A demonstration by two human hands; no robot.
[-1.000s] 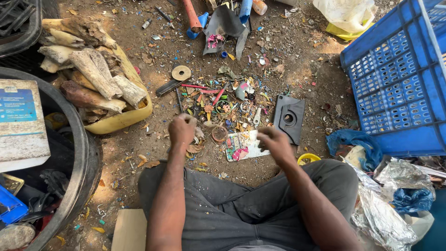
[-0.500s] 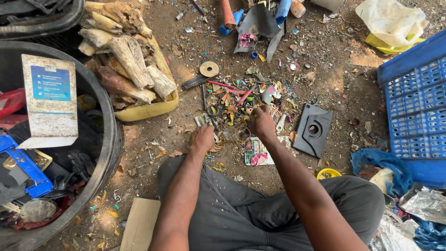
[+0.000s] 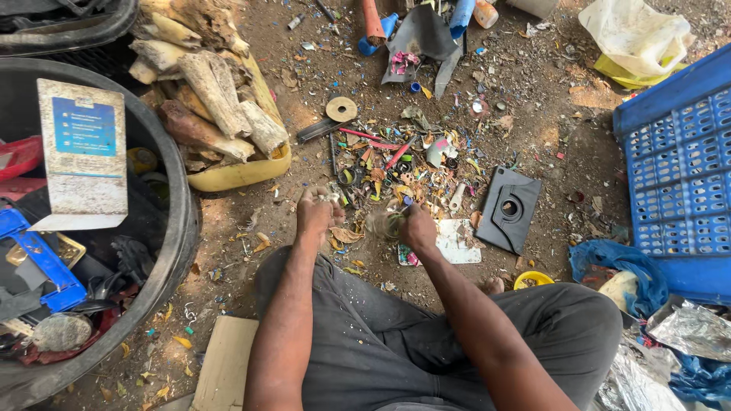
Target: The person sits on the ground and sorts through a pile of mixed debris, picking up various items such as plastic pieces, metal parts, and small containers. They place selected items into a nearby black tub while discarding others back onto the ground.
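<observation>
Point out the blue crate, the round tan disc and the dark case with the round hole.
blue crate (image 3: 685, 152): head view, on its lattice side wall.
round tan disc (image 3: 340, 109): head view, on its flat ring face.
dark case (image 3: 509, 210): head view, beside its round hole.

Both arms reach forward, left hand (image 3: 316, 215) and right hand (image 3: 417, 227) with fingers curled.

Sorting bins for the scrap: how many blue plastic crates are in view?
1: a blue plastic lattice crate at the right edge, beside the blue bag. More may lie out of frame.
</observation>
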